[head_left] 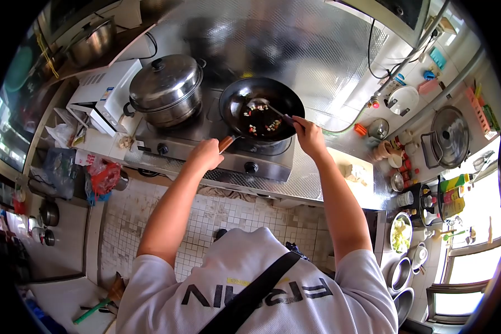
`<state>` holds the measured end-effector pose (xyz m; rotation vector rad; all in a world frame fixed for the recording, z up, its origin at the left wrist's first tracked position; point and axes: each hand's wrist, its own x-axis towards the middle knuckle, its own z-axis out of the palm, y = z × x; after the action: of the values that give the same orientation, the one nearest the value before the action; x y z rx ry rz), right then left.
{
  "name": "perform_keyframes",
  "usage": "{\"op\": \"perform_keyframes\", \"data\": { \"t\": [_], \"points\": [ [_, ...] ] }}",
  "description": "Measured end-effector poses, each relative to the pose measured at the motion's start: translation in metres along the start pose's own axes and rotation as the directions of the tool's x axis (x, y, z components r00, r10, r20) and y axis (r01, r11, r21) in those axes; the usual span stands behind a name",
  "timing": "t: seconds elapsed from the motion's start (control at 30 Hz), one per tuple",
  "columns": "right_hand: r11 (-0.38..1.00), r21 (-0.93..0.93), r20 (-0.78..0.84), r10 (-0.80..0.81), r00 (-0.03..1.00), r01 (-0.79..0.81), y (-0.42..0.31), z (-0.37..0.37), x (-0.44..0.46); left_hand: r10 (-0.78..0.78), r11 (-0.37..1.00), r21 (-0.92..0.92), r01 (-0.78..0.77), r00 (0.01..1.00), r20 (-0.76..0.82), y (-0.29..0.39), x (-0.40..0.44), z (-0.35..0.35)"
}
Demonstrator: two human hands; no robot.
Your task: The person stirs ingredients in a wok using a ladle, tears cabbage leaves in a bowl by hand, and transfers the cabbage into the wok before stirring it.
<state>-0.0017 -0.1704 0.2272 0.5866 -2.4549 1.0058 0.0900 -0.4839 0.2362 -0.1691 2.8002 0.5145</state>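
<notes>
My left hand (207, 155) is closed round the wooden handle (226, 144) of a black wok (291, 99), which sits on the right side of the gas stove (217, 163). In my right hand (309, 135) is the dark grip of a metal cooking spoon (258, 103), whose head reaches down into the wok. Small chopped pieces (272, 126), white, red and pale, lie scattered on the wok's bottom around the spoon. The wok's inside looks glossy.
A lidded steel pot (166, 89) stands left of the wok. A cutting board (352, 175) lies on the counter at right, with bottles, jars and a bowl of chopped greens (401, 234) farther along. Plastic bags (103, 175) hang at left.
</notes>
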Motion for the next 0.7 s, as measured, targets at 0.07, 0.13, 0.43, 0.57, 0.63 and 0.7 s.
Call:
{"op": "perform_keyframes", "data": {
  "t": [0.07,0.13,0.43,0.57,0.63,0.7],
  "points": [
    [1.000,0.004,0.071,-0.003,0.997,0.003,-0.009,-0.024,-0.003,-0.005,1.000,-0.004,0.005,1.000,-0.002,0.001,-0.003,-0.001],
    [0.997,-0.039,0.162,0.079,0.984,-0.073,-0.033,-0.058,-0.006,-0.007,1.000,-0.012,0.007,1.000,0.004,0.002,-0.003,-0.002],
    [0.988,-0.033,0.212,0.152,0.965,-0.148,-0.047,-0.082,-0.018,-0.010,0.999,-0.031,0.010,1.000,0.001,-0.005,0.006,0.007],
    [0.998,0.016,0.066,0.065,0.996,-0.066,-0.028,-0.022,-0.010,0.006,1.000,-0.022,-0.006,1.000,0.011,-0.002,0.003,0.003],
    [1.000,0.008,-0.018,0.003,1.000,-0.003,-0.016,0.002,-0.003,0.008,1.000,-0.011,-0.008,1.000,0.005,-0.003,0.003,0.003],
    [1.000,-0.029,-0.037,0.000,0.999,-0.001,-0.006,0.012,0.003,0.004,1.000,-0.010,-0.004,1.000,0.005,-0.002,0.002,0.003]
  ]
}}
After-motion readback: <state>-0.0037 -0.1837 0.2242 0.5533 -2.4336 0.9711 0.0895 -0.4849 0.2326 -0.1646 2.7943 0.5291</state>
